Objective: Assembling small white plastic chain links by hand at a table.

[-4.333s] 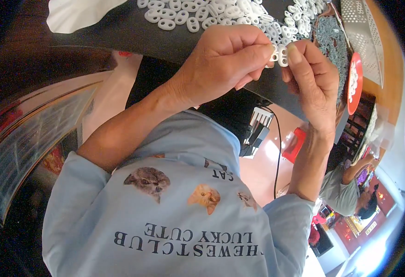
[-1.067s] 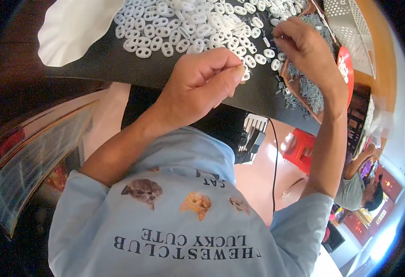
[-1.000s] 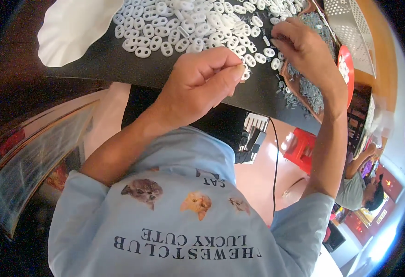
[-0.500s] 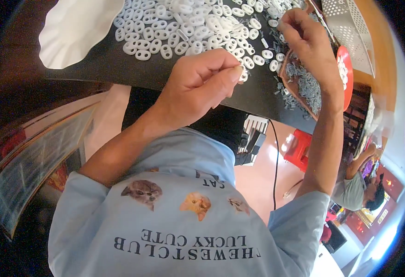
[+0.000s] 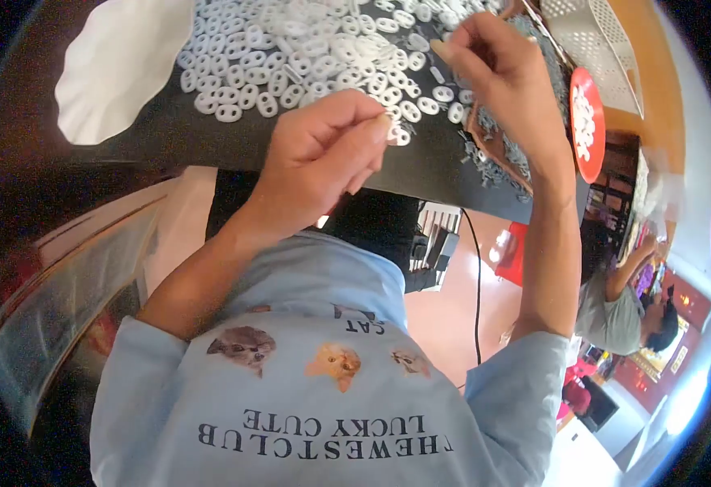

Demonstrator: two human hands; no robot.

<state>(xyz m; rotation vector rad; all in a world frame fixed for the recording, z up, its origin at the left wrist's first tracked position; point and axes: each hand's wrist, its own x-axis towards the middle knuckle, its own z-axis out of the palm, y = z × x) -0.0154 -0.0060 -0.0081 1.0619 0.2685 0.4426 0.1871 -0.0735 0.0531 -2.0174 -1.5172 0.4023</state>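
My left hand is closed in a pinch over the near edge of the black table. Between its thumb and fingertips is a small white two-holed oval piece, its end sticking out. My right hand hovers to the right and farther out, fingertips pinched together; whether anything small is in them I cannot make out. Many loose white two-holed pieces lie spread in a pile beyond my hands. Under my right hand and wrist, small grey scraps lie in and around a brown-rimmed holder, partly hidden.
A white wavy-edged tray lies at the far left. On the right are a red plate with white pieces and a white perforated basket. A dark cable hangs below the table. Another person is at the far right.
My right hand has moved left and slightly outward, its fingertips now nearer the white pile. My left hand keeps its pinch on the white piece. The whole view has shifted a little.
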